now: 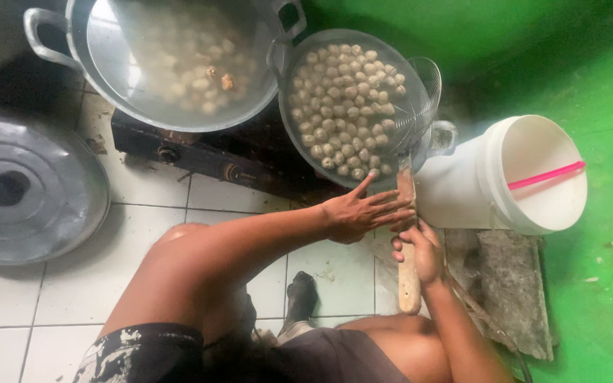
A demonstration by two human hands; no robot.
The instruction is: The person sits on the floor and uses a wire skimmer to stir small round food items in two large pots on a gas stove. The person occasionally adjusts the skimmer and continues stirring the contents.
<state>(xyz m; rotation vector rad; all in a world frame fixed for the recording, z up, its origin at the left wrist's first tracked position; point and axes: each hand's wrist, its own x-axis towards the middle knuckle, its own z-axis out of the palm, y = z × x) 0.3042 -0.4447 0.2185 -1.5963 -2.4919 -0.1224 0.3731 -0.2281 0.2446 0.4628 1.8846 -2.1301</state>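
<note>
Head view, looking down at a person seated on a white tiled floor (72, 284). The fingers (391, 207) of the left hand (357, 213) are spread wide and flat, holding nothing; their tips lie on or just over the wooden handle (408, 269) of a wire skimmer (414, 106), and contact cannot be told for certain. The right hand (423, 252), at 4 o'clock from the left hand, is closed around that handle partway along, the butt end projecting toward 6 o'clock. The skimmer's mesh bowl rests at the 3 o'clock rim of a metal bowl (289, 142) heaped with pale meatballs (342, 99), at 12 o'clock from both hands. At 10 o'clock a large metal pot (94, 64) of cloudy liquid holds more meatballs and stands on a dark gas stove (200, 152). A round metal lid (51, 206) lies on the floor at 9 o'clock; a white plastic bucket (533, 177) with a pink handle (546, 175) sits at 3 o'clock, beside a slab of rough concrete (505, 284). A green wall (590, 85) closes the right side.

Judged hazards: the long handle, gripped far from the mesh, could lever the skimmer off the rim and scatter meatballs; the heaped bowl, overhanging the stove edge, could tip under downward pressure; the pot's liquid, if hot, could scald the nearby bare forearm and knee
</note>
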